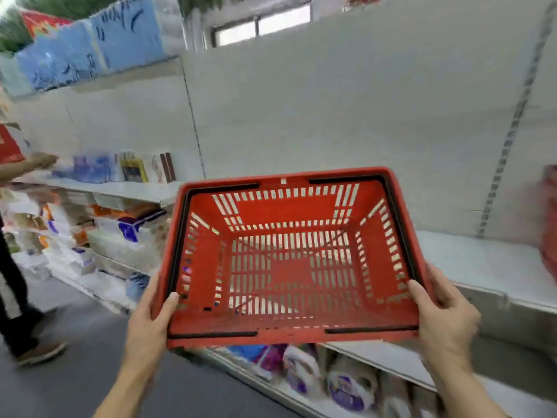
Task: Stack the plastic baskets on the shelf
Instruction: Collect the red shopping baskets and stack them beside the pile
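Note:
I hold a red plastic basket (289, 206) with slotted walls and black handles folded along its rim, its open top facing me. My left hand (150, 324) grips its left rim and my right hand (443, 315) grips its right rim, thumbs inside. The basket hangs in the air in front of a white shelf (482, 267). At the far right edge of that shelf a blurred red shape (548, 230) shows, possibly another basket.
Another person (18, 282) stands at the left in the aisle, an arm reaching to a shelf of goods (120, 173). Packaged goods (316, 372) fill the lower shelf below the basket. Blue packs (90, 52) line the top shelf. Grey floor lies at the lower left.

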### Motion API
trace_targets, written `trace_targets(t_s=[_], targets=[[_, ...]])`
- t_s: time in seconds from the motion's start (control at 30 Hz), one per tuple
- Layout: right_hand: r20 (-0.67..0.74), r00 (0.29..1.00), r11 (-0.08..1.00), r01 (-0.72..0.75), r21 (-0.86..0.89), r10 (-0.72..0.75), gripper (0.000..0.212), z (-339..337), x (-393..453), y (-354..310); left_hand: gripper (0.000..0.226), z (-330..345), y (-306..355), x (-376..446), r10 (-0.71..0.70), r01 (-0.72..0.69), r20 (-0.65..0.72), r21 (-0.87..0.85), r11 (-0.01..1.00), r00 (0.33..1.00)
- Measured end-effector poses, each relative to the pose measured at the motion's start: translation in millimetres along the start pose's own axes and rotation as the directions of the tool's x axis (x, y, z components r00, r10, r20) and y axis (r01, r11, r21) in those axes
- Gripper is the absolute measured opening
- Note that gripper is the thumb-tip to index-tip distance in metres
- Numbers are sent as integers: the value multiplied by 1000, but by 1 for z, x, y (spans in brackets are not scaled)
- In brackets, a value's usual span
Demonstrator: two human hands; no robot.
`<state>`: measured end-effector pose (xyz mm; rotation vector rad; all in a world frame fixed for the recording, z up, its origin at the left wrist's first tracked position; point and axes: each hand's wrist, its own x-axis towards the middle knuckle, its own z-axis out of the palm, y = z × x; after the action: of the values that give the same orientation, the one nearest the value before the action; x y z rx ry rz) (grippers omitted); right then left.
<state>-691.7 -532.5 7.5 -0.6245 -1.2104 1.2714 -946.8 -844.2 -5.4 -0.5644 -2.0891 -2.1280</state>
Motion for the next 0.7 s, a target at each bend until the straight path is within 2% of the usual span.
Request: trace_targets(t_s=[0.13,0.27,0.3,0.37,0.4,0.47,0.53,0.63,0.7], targets=[[-86,987,990,139,23,-137,46,-64,45,-65,48,88,65,5,101,-85,87,-167,982,991],[-220,932,954,298,12,-289,49,-139,94,-128,47,181,130,-3,224,-165,166,-308,937,960],[-237,917,943,332,9,-320,48,-158,108,-146,54,205,146,-5,239,-169,189,-327,930,952],[-249,884,913,408,1,-395,48,-194,136,-184,88,251,176,-16,265,-169,239,-357,919,934],[-260,864,896,445,-9,-431,48,-210,149,-203,92,273,194,-24,289,-172,248,-404,898,925],[-281,828,868,494,-43,-485,45,-244,178,-236,68,323,228,-44,381,-228,227,-502,835,896],[-295,809,857,509,-80,-508,40,-276,206,-264,59,369,256,-59,442,-271,213,-541,796,872],[-285,824,871,477,-115,-489,30,-319,248,-295,52,438,284,-73,460,-222,260,-613,758,849],[-299,820,873,463,-157,-488,30,-348,277,-310,45,482,302,-86,415,-145,306,-630,763,857]])
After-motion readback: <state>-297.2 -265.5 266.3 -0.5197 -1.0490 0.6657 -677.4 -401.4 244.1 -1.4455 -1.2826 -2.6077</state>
